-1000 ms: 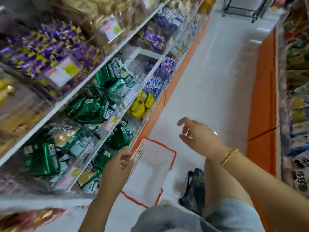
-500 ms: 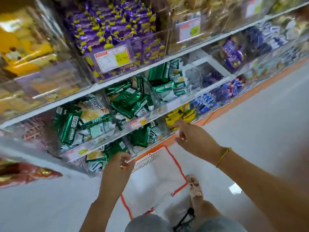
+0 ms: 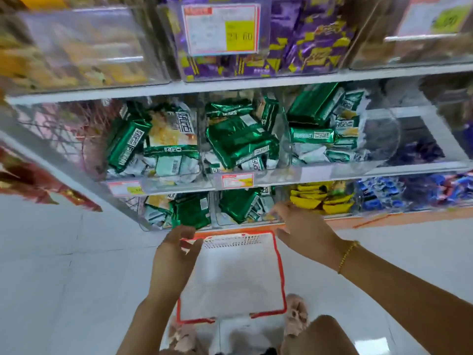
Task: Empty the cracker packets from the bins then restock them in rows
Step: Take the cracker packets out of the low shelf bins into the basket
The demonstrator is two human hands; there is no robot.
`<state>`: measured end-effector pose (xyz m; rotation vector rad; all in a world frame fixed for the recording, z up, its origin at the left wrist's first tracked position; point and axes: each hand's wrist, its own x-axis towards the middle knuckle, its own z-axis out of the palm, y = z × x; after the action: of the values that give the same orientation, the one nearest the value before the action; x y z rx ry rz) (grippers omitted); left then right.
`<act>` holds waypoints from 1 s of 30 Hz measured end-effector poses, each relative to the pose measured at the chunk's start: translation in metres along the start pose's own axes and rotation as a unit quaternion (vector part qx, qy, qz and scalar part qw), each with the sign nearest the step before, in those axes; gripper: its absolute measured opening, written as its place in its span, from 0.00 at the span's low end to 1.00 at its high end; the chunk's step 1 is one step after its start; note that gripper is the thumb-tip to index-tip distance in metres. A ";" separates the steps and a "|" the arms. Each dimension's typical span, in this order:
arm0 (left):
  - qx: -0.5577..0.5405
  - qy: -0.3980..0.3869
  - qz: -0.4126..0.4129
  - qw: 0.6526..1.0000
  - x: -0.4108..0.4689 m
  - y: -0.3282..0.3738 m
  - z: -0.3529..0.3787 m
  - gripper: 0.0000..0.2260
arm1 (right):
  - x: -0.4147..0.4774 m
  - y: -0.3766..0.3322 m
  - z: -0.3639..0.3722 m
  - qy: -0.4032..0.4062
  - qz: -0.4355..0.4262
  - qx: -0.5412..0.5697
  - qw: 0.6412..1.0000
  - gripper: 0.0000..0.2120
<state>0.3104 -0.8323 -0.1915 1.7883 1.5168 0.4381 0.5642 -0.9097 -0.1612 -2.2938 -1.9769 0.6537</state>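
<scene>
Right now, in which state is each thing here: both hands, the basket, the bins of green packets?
left hand: open, over the basket's near-left corner, holds nothing.
right hand: open, fingers reach the front of a low bin.
basket: on the floor, empty.
middle bins: full of packets, jumbled, not in rows.
low bins: not emptied, packets lie jumbled inside.

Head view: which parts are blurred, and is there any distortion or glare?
Head view: the upper price label is smeared by blur; the green cracker packets at centre are sharper; shelf edges bend from the wide lens; the white basket looks overexposed.
</scene>
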 end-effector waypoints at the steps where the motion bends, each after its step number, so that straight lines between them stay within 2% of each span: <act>1: 0.006 0.002 0.005 1.000 0.006 -0.009 0.001 0.07 | 0.008 0.000 0.008 0.006 -0.005 0.001 1.000 0.18; 10: 0.095 0.007 0.023 0.995 0.075 -0.105 0.035 0.08 | 0.101 0.032 0.109 0.032 -0.038 -0.041 0.998 0.15; 14: 0.105 0.080 -0.011 0.991 0.102 -0.145 0.059 0.14 | 0.140 0.061 0.147 0.037 -0.079 -0.087 0.992 0.21; 20: 0.007 0.148 -0.039 0.988 0.112 -0.175 0.097 0.28 | 0.170 0.091 0.203 0.073 -0.125 -0.201 0.969 0.32; 25: -0.044 0.183 -0.012 0.982 0.120 -0.194 0.118 0.31 | 0.194 0.106 0.234 0.212 -0.188 -0.249 0.926 0.40; 28: -0.053 0.178 -0.013 0.982 0.119 -0.197 0.125 0.26 | 0.201 0.115 0.243 0.269 -0.213 -0.246 0.907 0.40; 30: -0.063 0.174 -0.002 0.983 0.119 -0.198 0.125 0.20 | 0.205 0.120 0.247 0.289 -0.236 -0.253 0.893 0.37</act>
<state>0.2859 -0.7527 -0.4407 1.6700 1.6827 0.8618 0.6121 -0.7950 -0.4799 -1.7401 -2.3865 -0.5794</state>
